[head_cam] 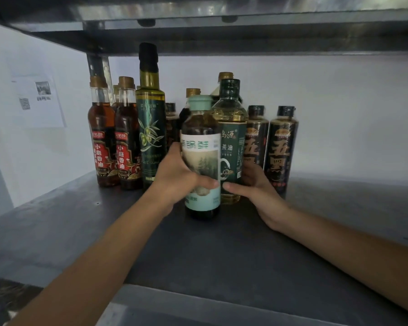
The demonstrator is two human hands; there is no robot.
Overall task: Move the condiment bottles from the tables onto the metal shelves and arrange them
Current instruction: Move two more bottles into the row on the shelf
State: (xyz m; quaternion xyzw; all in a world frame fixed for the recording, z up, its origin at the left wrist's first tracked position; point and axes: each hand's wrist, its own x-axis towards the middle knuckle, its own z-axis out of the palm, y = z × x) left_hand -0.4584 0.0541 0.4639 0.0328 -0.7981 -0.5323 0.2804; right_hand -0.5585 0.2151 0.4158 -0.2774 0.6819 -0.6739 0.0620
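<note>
Mint-capped bottle (201, 158) is standing upright just in front of the oil bottle (231, 147); left hand (177, 177) is gripping it, right hand (257, 187) is holding the other.

bare metal shelf (327, 231) lies open in front and right of the black-labelled bottles (282, 147). a bottle row (127, 142) blocks the back; the olive oil bottle (150, 123) nearly reaches the upper shelf (245, 41). the mint-capped bottle (199, 128) and tea oil bottle (232, 147) jut forward.
</note>
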